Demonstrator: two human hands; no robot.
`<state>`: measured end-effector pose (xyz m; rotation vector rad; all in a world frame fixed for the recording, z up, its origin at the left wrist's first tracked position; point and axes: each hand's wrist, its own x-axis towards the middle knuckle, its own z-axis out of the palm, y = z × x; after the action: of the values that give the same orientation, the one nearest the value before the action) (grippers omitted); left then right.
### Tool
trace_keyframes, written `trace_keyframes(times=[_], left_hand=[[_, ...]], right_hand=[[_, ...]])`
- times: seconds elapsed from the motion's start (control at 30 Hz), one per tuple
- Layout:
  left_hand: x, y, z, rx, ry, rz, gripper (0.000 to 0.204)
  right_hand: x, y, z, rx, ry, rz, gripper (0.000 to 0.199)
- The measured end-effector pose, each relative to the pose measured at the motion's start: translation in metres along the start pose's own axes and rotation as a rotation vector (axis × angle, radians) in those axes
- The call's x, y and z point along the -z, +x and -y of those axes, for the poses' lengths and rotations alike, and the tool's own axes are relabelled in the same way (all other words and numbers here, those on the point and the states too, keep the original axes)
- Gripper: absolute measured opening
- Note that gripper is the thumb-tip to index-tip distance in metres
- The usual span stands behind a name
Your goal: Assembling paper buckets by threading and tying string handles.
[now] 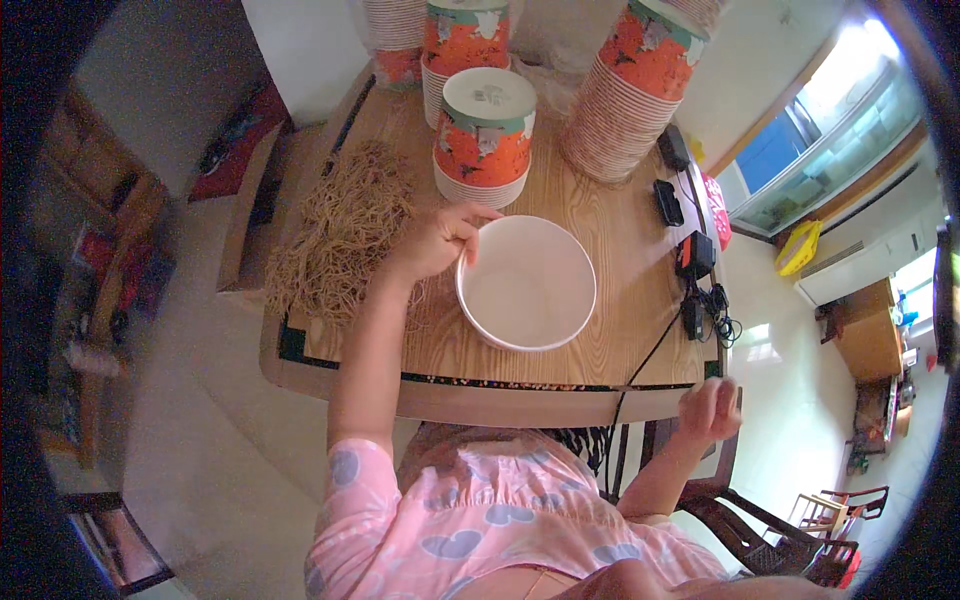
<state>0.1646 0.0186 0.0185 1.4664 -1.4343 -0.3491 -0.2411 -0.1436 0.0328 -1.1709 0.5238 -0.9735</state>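
A white paper bowl stands mouth up near the middle of the wooden table. My left hand pinches its upper left rim, thumb toward the inside. Beyond it is a short stack of upside-down paper bowls, printed orange and green. Left of my forearm lies a loose heap of thin tan strands, like dried noodles or roots. My right hand is raised by the table's near right corner, away from the bowl. Its fingers are curled closed, and whatever may be inside them is hidden.
Taller bowl stacks stand at the back, one leaning right. Along the right edge lie black adapters, tangled cables and a small black tray. A cord crosses the near edge. A dark wooden chair stands at lower right.
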Motion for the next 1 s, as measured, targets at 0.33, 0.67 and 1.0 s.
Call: trace_keyframes(times=[0.33,0.67,1.0], left_hand=[[-0.010,-0.028,-0.012,0.253,-0.336,-0.716,0.033],[-0.093,-0.084,-0.070,0.567,-0.182,-0.721,0.046],[-0.069,-0.031,-0.082,0.267,0.119,-0.501,0.024]], right_hand=[[-0.239,0.030,0.023,0.016,-0.219,1.573,0.014],[-0.196,0.108,0.019,0.412,-0.607,0.491,0.019],[-0.123,0.028,-0.018,0.021,-0.717,0.417,0.010]])
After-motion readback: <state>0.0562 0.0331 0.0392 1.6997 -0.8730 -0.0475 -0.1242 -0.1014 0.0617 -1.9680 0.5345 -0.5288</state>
